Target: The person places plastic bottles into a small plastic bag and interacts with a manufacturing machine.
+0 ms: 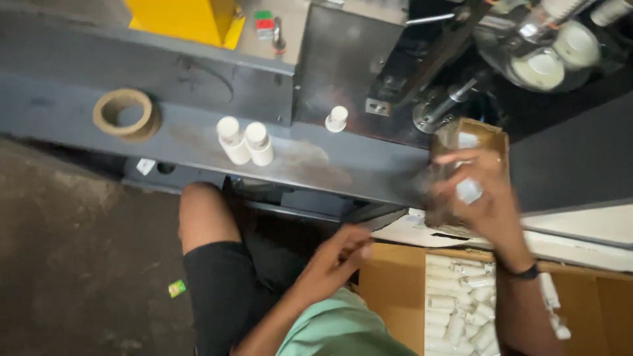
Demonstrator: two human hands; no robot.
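Small white plastic bottles (461, 306) lie packed in rows inside brown cardboard box (389, 290), nearest camera. Left hand (336, 257) hovers above box edge, fingers curled, holding nothing. Right hand (478, 194) raised, fingers closed around blurred clear wrap with white bottle (467, 188). Beyond, two white capped bottles (245, 142) upright on grey metal ledge (79, 109); cardboard tape ring (125, 113) well left.
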